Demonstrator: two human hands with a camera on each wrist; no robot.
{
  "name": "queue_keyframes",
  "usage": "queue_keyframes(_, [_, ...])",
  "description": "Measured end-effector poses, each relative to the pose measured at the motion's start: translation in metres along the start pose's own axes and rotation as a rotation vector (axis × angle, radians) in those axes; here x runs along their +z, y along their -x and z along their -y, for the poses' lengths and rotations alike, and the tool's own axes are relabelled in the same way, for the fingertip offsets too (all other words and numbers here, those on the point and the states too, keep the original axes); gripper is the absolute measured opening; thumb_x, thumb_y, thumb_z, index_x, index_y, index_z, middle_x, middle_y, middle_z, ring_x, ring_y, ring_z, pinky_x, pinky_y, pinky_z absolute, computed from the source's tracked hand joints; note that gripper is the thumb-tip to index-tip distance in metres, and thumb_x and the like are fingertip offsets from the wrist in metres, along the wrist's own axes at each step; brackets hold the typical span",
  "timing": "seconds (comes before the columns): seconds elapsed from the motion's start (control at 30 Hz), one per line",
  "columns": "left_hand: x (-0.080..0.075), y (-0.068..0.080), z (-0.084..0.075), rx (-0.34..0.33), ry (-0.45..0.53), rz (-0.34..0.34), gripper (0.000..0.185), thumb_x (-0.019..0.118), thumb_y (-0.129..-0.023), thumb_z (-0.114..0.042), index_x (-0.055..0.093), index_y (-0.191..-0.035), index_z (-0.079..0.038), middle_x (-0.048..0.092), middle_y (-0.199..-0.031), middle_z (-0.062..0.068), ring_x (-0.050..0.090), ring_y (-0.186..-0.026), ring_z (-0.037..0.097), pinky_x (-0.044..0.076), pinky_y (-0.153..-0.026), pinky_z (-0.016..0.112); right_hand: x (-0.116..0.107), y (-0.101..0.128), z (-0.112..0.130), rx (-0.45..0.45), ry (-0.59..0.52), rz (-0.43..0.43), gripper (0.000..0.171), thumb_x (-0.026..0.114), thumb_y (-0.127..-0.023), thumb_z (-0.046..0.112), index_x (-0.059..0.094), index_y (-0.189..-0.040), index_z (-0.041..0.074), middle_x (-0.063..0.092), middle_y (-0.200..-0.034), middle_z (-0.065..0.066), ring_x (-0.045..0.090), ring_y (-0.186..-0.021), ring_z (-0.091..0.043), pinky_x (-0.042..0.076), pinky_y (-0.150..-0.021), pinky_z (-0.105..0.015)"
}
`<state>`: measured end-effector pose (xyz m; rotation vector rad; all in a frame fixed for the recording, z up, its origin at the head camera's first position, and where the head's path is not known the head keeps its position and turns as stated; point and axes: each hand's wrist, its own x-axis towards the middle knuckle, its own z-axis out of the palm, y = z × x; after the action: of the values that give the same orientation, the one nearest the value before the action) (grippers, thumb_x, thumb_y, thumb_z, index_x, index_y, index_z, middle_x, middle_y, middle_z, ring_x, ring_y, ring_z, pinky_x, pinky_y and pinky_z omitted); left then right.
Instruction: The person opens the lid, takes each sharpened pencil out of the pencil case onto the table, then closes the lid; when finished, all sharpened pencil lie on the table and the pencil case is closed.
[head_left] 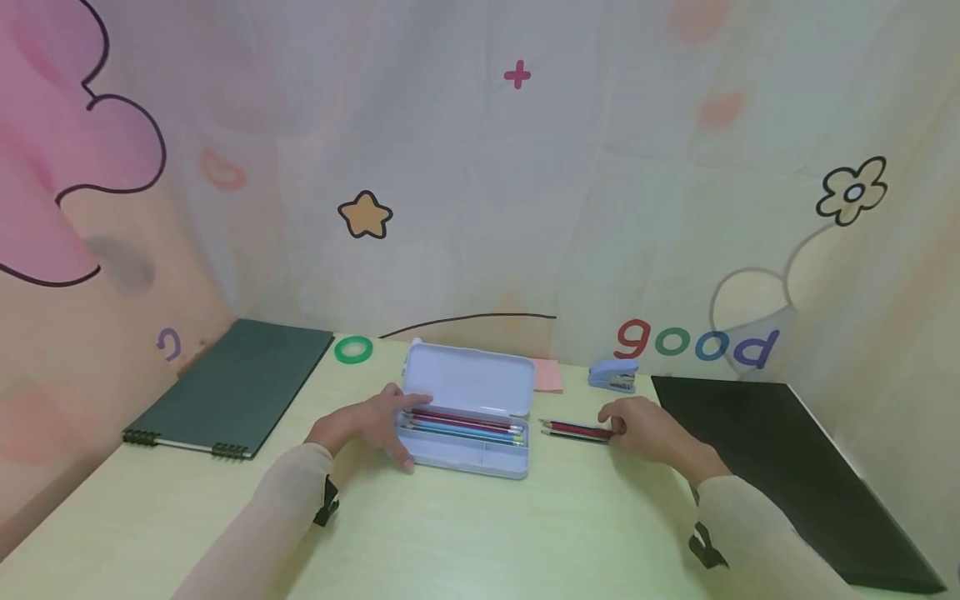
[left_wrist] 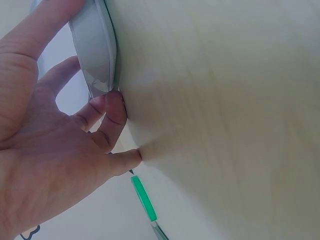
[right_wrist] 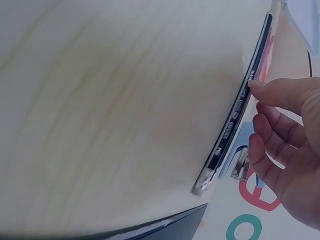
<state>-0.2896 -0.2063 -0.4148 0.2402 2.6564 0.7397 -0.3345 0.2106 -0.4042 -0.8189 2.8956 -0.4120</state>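
Note:
An open light-blue pencil case lies in the middle of the pale table, its lid tipped back, with several pencils inside. My left hand holds the case at its left end, thumb on the front edge and fingers at the rim; the left wrist view shows the fingers curled against the case's wall. To the right of the case lie two dark red pencils. My right hand rests at their blunt end, a fingertip touching a pencil.
A dark green spiral notebook lies at the left, a black board at the right. A green tape roll, a pink notepad and a blue stapler sit along the back by the printed cloth wall.

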Motion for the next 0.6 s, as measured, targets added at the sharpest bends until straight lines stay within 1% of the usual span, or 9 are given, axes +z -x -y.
queue_keyframes(0.17, [0.001, -0.002, 0.000, 0.002, -0.001, -0.002, 0.102, 0.094, -0.066, -0.033, 0.040, -0.153, -0.031, 0.039, -0.130, 0.011, 0.040, -0.126, 0.032, 0.041, -0.108, 0.058, -0.001, -0.005, 0.003, -0.025, -0.002, -0.023, 0.024, 0.075, -0.084, 0.002, 0.073, -0.107, 0.004, 0.059, -0.076, 0.003, 0.051, -0.074, -0.014, 0.046, -0.068, -0.028])
queue_keyframes(0.3, [0.002, -0.003, -0.001, 0.003, -0.007, -0.004, 0.101, 0.093, -0.067, -0.033, 0.040, -0.153, -0.030, 0.039, -0.130, 0.011, 0.041, -0.126, 0.032, 0.041, -0.108, 0.058, -0.001, -0.011, 0.010, -0.023, -0.005, -0.031, 0.024, 0.077, -0.084, 0.006, 0.073, -0.108, 0.005, 0.059, -0.078, 0.003, 0.051, -0.075, -0.014, 0.046, -0.067, -0.027])
queue_keyframes(0.43, [0.002, -0.002, -0.002, 0.000, -0.011, -0.009, 0.101, 0.093, -0.067, -0.033, 0.041, -0.152, -0.031, 0.039, -0.132, 0.012, 0.040, -0.127, 0.033, 0.042, -0.108, 0.059, 0.000, -0.020, 0.022, -0.013, -0.046, -0.036, 0.028, 0.078, -0.085, 0.009, 0.071, -0.111, 0.006, 0.060, -0.081, 0.002, 0.052, -0.078, -0.015, 0.047, -0.068, -0.027])
queue_keyframes(0.6, [0.002, -0.003, 0.000, 0.008, -0.012, -0.014, 0.101, 0.094, -0.066, -0.033, 0.041, -0.152, -0.029, 0.040, -0.129, 0.011, 0.041, -0.124, 0.031, 0.043, -0.107, 0.057, 0.003, -0.035, 0.046, -0.059, -0.094, -0.026, 0.032, 0.077, -0.087, 0.010, 0.068, -0.117, 0.005, 0.065, -0.089, -0.001, 0.058, -0.083, -0.016, 0.051, -0.073, -0.029])
